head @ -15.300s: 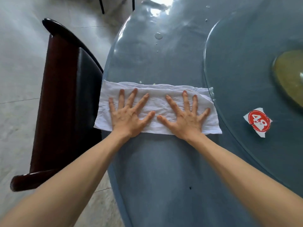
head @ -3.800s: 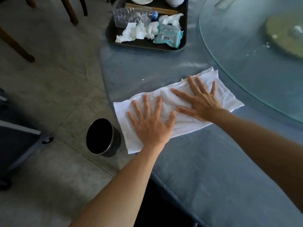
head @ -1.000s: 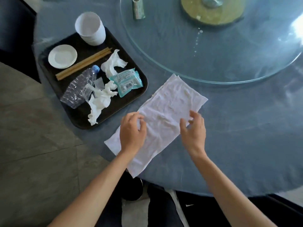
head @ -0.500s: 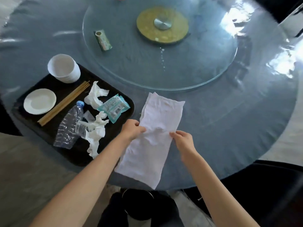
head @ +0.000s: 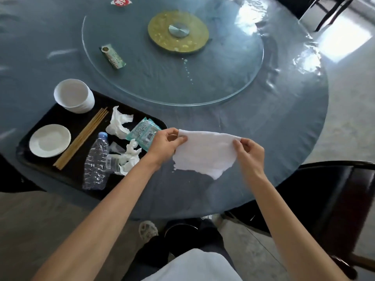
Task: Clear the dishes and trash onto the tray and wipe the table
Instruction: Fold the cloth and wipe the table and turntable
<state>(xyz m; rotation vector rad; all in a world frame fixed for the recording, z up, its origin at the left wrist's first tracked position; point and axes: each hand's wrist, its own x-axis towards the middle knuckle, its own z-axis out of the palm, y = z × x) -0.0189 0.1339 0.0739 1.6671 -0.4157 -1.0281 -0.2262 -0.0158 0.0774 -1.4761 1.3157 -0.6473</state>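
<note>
A person holds a white cloth (head: pixel 205 153) above the near edge of a round blue table (head: pixel 274 128), the left hand (head: pixel 165 145) pinching one top corner and the right hand (head: pixel 248 153) pinching the other, so the cloth hangs spread between them with its lower edge sagging towards the tabletop. Just left of the hands, a black tray (head: pixel 60 116) sits on the table, bearing a stack of white bowls (head: pixel 74 96), a small white plate (head: pixel 49 139), chopsticks (head: pixel 83 137), a crushed plastic bottle (head: pixel 96 161), crumpled tissues (head: pixel 118 123) and a teal packet (head: pixel 144 131). On the glass turntable (head: pixel 233 78) lies a green wrapper (head: pixel 112 55), with a trail of white spots near its middle. A red sticker (head: pixel 119 1) rests at the table's far edge. A dark chair (head: pixel 334 197) stands at right.
</note>
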